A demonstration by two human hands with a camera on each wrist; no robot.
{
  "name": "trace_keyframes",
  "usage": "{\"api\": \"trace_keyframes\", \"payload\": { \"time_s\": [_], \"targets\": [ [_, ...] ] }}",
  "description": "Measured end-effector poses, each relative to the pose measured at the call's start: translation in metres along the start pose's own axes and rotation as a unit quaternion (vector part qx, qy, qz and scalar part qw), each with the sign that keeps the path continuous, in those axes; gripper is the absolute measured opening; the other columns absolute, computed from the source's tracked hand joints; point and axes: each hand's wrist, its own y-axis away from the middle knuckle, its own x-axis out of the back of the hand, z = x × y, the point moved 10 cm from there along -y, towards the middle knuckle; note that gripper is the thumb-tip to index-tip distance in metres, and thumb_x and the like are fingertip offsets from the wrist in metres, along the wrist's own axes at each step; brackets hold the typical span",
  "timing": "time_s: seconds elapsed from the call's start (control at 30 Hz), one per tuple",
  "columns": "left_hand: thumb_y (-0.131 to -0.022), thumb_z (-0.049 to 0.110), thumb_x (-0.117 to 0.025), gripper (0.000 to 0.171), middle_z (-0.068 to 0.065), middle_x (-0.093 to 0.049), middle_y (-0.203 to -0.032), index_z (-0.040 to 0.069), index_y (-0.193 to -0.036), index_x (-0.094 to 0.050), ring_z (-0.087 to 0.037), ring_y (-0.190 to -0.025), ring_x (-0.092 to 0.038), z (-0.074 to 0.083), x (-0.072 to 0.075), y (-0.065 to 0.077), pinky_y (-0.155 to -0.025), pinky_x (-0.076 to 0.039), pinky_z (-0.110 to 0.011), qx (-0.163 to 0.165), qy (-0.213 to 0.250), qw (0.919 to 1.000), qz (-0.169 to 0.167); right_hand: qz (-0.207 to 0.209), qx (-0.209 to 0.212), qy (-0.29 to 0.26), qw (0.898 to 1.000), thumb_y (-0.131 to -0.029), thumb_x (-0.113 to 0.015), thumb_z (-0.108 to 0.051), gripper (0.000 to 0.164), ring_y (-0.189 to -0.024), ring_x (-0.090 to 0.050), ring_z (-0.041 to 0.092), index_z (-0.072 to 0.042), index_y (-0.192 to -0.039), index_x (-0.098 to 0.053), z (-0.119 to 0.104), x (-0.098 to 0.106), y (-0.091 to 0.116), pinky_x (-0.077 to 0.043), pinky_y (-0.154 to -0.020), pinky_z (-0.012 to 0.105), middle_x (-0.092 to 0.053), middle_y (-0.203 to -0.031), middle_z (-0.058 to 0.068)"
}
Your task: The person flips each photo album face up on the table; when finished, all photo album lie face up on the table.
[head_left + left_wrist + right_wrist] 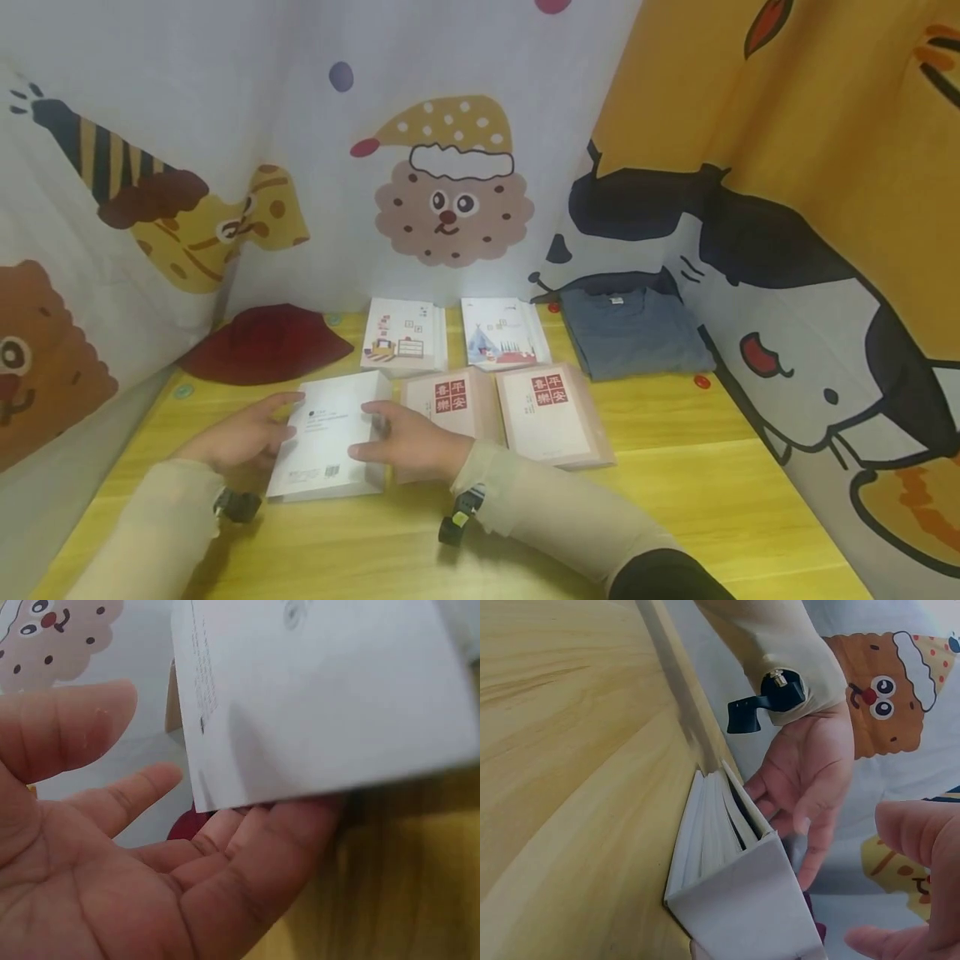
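A white book (322, 437) with small print and a barcode on its upward cover is between my two hands at the table's left side. My left hand (251, 433) is at its left edge. In the left wrist view several fingers (255, 877) pass under the edge of the book, while the thumb stands apart. My right hand (420, 442) is at the opposite edge, its thumb and forefinger spread and overlapping the cover in the head view. The right wrist view shows the spine (742, 904) and slightly fanned pages (718, 821). The other right fingers are mostly hidden.
Two pale pink books (450, 408) (551, 417) with red characters lie right of the white book. Behind them lie two illustrated books (405, 333) (502, 333). A dark red hat (266, 342) and a folded blue-grey shirt (633, 333) flank these. Printed curtains (315, 167) border the table.
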Motion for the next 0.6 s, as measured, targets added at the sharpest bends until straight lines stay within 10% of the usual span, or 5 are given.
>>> {"api": "trace_keyframes", "payload": {
  "time_s": [0.6],
  "targets": [
    [-0.107, 0.010, -0.053, 0.066, -0.032, -0.047, -0.145, -0.003, -0.164, -0.022, -0.027, -0.107, -0.064, -0.010, 0.004, -0.002, -0.088, -0.060, -0.037, -0.001, -0.009, 0.9998, 0.020, 0.001, -0.012, 0.019, 1.000, -0.093, -0.078, -0.049, 0.077, -0.150, -0.045, 0.021, -0.023, -0.159, -0.046, -0.003, -0.002, -0.001, -0.037, -0.125, 0.038, -0.049, -0.162, 0.004]
  ]
}}
